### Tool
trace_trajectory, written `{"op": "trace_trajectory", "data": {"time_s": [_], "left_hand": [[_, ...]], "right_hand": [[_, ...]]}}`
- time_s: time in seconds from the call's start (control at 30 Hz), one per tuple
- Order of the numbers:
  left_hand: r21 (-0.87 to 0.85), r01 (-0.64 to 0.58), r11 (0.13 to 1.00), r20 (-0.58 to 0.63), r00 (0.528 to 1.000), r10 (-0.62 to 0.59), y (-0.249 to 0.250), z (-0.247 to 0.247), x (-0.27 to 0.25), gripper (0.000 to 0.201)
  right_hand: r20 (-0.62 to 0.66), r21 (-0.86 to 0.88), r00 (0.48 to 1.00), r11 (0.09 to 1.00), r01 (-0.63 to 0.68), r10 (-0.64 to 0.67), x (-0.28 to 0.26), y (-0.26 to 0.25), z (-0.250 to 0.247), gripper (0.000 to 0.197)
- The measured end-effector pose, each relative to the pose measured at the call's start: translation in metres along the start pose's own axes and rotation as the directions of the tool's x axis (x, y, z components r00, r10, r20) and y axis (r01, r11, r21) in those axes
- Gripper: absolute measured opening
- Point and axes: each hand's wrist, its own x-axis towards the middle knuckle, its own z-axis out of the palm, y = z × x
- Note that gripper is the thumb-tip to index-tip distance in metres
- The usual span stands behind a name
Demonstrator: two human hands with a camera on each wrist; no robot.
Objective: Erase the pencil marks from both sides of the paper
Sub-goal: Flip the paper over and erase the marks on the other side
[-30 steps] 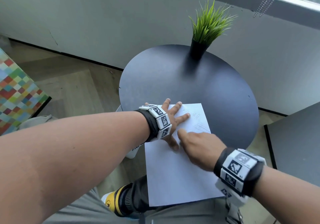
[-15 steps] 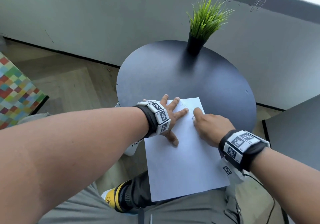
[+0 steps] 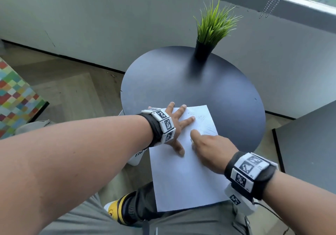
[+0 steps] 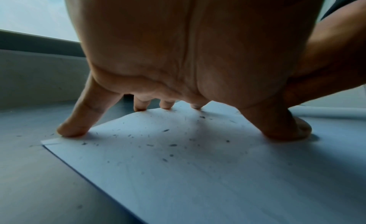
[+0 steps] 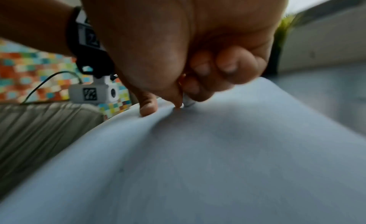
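A white sheet of paper (image 3: 185,176) lies on the round dark table (image 3: 163,81), its near end hanging over the edge above my lap. Faint pencil marks (image 3: 205,123) show near its far right corner. My left hand (image 3: 179,125) presses flat on the paper's far left part with fingers spread (image 4: 73,130); dark eraser crumbs (image 4: 172,145) lie scattered under the palm. My right hand (image 3: 209,145) sits mid-sheet, fingers curled, pinching a small white eraser (image 5: 188,102) against the paper (image 5: 217,157).
A black pot with green grass plant (image 3: 209,40) stands at the table's far edge. A grey surface (image 3: 309,143) lies to the right, a multicoloured checkered piece (image 3: 12,96) on the left floor. My knees are under the paper's near end.
The right hand has rubbed back and forth: from mid-sheet out to the far right marks half a second ago, then back toward me and left. The left hand stays pressed in place.
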Motion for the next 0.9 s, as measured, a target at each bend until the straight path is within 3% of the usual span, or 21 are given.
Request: {"op": "trace_trajectory", "data": {"time_s": [0.13,0.2,0.4,0.6,0.8,0.9], "left_hand": [[0.016,-0.004,1.0,-0.008,1.0,0.004,0.0,0.0,-0.002,0.124],[0.051,-0.024,0.998,-0.031,0.999,0.026,-0.002,0.003,-0.005,0.122],[0.242,-0.159,0.957,-0.112,0.975,0.19,-0.029,-0.005,-0.021,0.104],[0.241,-0.165,0.956,-0.021,0.984,0.175,-0.052,-0.015,-0.025,0.084],[0.153,-0.105,0.983,-0.016,0.994,0.109,-0.033,0.001,-0.022,0.107],[0.168,-0.106,0.98,-0.034,0.993,0.113,-0.03,-0.005,-0.018,0.11]], "right_hand": [[-0.047,0.097,0.976,0.973,-0.208,0.213,0.017,0.043,-0.012,0.019],[-0.065,0.161,0.966,0.958,-0.237,0.25,0.02,0.06,-0.015,0.017],[-0.109,0.358,0.966,0.915,-0.183,0.235,0.019,0.068,-0.026,0.017],[-0.073,0.408,0.987,0.907,-0.1,0.142,0.022,0.048,-0.025,0.014],[-0.111,0.28,0.994,0.96,0.018,0.013,0.029,0.022,-0.02,0.007],[-0.082,0.242,0.996,0.97,-0.009,0.03,0.03,0.017,-0.024,0.019]]}}
